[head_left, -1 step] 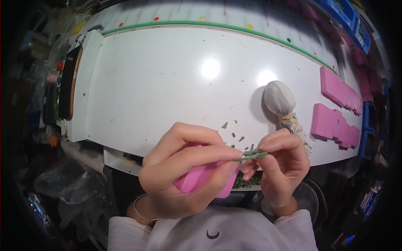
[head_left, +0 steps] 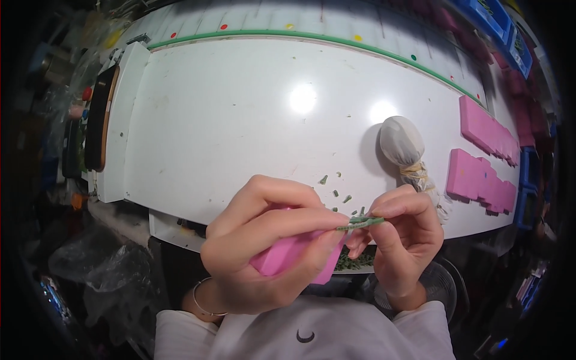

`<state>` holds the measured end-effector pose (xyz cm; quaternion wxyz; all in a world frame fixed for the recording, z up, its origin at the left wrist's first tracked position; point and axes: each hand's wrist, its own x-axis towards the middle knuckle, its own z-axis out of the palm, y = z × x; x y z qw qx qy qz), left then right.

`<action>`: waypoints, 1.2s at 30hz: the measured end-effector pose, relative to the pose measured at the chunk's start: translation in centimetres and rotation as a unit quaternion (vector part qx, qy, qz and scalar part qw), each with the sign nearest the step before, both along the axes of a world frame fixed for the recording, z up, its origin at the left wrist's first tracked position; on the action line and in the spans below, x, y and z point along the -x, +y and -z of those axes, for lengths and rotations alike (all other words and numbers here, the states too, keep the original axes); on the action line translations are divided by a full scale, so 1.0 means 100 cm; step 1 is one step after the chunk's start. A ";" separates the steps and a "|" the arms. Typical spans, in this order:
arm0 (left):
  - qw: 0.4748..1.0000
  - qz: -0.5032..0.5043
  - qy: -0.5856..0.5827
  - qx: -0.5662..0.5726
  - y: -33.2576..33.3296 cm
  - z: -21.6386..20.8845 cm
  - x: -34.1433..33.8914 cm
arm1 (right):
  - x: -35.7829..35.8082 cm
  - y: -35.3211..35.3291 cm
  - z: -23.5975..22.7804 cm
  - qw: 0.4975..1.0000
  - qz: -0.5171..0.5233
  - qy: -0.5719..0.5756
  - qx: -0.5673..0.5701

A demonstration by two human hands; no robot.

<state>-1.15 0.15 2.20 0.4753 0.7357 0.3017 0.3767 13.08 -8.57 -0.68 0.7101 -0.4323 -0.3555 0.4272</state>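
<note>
My left hand [head_left: 270, 246] is wrapped round a pink block [head_left: 287, 254], and its fingers hide much of it. Between its thumb and forefinger it also grips one end of a thin green strip [head_left: 361, 223] with a pale toothed edge. The strip's other end is pinched by the thumb and forefinger of my right hand [head_left: 405, 234], so it spans the short gap between both hands. Small green scraps [head_left: 336, 194] lie on the white tabletop [head_left: 228, 120] just beyond my fingers. What kind of part the strip is, I cannot tell.
A cloth-wrapped, round-headed tool [head_left: 401, 141] lies right of centre. Two stepped pink blocks [head_left: 482, 180] sit at the right edge. Blue bins [head_left: 516, 51] stand at far right. A green rail [head_left: 288, 35] borders the back. Below my hands, a tray [head_left: 354, 262] holds green bits.
</note>
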 end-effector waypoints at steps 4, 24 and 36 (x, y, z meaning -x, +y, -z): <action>1.000 -0.001 -0.006 0.014 0.000 -0.001 0.001 | 0.003 -0.001 0.001 1.000 0.000 0.019 0.014; 0.999 -0.038 0.024 0.010 -0.012 -0.006 0.012 | 0.016 -0.011 -0.006 0.984 -0.030 0.160 0.072; 0.994 -0.034 0.000 0.105 -0.014 -0.005 0.023 | 0.032 -0.003 -0.011 0.976 -0.037 0.185 0.112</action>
